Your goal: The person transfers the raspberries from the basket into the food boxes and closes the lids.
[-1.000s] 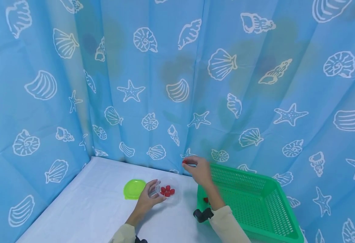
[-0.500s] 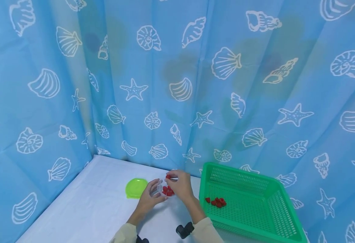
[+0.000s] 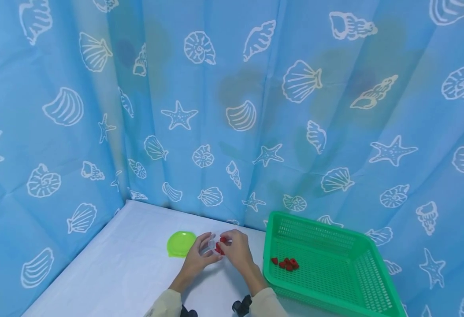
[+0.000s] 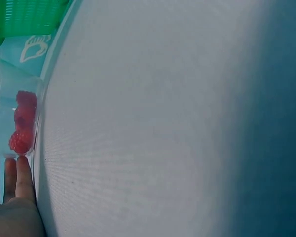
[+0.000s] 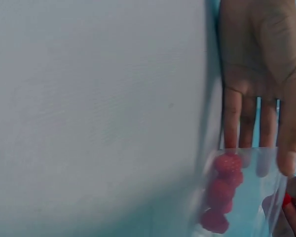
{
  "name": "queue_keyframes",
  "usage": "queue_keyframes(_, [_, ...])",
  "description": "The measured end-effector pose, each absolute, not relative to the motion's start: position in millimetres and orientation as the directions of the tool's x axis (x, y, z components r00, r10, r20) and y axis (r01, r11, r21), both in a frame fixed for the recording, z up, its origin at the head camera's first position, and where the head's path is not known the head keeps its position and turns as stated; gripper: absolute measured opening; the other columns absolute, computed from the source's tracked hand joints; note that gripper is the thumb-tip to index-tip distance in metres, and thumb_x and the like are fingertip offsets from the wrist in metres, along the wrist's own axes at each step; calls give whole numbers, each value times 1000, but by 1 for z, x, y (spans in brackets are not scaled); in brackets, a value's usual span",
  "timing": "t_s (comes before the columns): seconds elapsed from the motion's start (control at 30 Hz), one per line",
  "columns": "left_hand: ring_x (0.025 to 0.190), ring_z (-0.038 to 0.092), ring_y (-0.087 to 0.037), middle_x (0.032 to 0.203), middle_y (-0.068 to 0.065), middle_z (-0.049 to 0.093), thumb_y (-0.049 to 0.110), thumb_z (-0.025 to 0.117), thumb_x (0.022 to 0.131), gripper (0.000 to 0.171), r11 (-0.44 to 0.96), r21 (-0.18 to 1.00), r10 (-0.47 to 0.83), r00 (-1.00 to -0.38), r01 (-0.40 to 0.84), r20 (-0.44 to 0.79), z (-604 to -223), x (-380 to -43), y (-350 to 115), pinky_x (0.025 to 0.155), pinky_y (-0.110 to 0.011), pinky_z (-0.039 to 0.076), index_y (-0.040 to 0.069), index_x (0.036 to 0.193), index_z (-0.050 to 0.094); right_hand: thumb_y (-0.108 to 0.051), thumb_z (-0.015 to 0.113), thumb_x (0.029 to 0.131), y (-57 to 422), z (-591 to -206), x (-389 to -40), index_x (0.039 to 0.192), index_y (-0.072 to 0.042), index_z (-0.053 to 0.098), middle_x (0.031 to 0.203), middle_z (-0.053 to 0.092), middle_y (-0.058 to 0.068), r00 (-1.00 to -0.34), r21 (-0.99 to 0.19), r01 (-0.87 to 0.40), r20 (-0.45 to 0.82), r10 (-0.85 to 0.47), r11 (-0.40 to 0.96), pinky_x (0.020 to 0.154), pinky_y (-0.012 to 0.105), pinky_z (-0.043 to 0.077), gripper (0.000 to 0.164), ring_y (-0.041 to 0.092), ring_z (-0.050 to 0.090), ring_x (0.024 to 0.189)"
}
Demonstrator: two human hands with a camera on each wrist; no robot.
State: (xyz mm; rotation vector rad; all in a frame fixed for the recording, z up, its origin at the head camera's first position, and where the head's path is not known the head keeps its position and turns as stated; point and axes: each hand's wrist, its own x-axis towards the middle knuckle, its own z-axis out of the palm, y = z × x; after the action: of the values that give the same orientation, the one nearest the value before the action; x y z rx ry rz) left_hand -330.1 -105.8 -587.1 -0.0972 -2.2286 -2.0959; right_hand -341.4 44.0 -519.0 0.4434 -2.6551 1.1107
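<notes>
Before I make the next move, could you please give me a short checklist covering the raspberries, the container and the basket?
1. Clear plastic container held: ok, the left hand grips it.
2. Held raspberry secured: ok, the right hand pinches it at the container's mouth.
3. Lime-green lid off the container: ok, it lies on the white cloth to the left.
4. Green plastic basket upright: ok, open side up, with loose raspberries near its left side.
5. All raspberries in the container: not ok, some are in the basket.
6. Exact count inside the container: cannot tell, berries overlap.
</notes>
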Motion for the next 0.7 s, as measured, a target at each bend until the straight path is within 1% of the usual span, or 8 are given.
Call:
queue_keyframes(0.17, [136, 41, -33, 149, -10, 43, 31, 86, 74, 88, 45, 995, 0, -996, 88, 88, -586, -332, -106, 102, -44, 44, 15, 146, 39, -11, 77, 84, 45, -524, -343, 104, -7, 73, 99, 67, 3, -921, -614, -377, 330, -209, 693, 78, 24, 57, 21, 18, 66, 94])
queue_keyframes(0.4, [137, 40, -32, 149, -9, 43, 32, 85, 75, 88, 57, 995, 0, -996, 85, 85, -585, -331, -106, 102, -44, 44, 15, 146, 38, -12, 79, 82, 46, -532, -345, 102, -8, 73, 94, 66, 1, -926, -572, -361, 311, -212, 736, 76, 23, 57, 20, 15, 66, 88])
queue_keyframes(0.7, [137, 39, -33, 151, -11, 41, 30, 86, 75, 90, 37, 995, 9, -995, 95, 94, -584, -331, -106, 102, -45, 44, 14, 148, 35, -13, 81, 80, 45, -534, -348, 101, -9, 75, 93, 66, 0, -928, -527, -357, 292, -231, 771, 76, 24, 57, 23, 14, 65, 84])
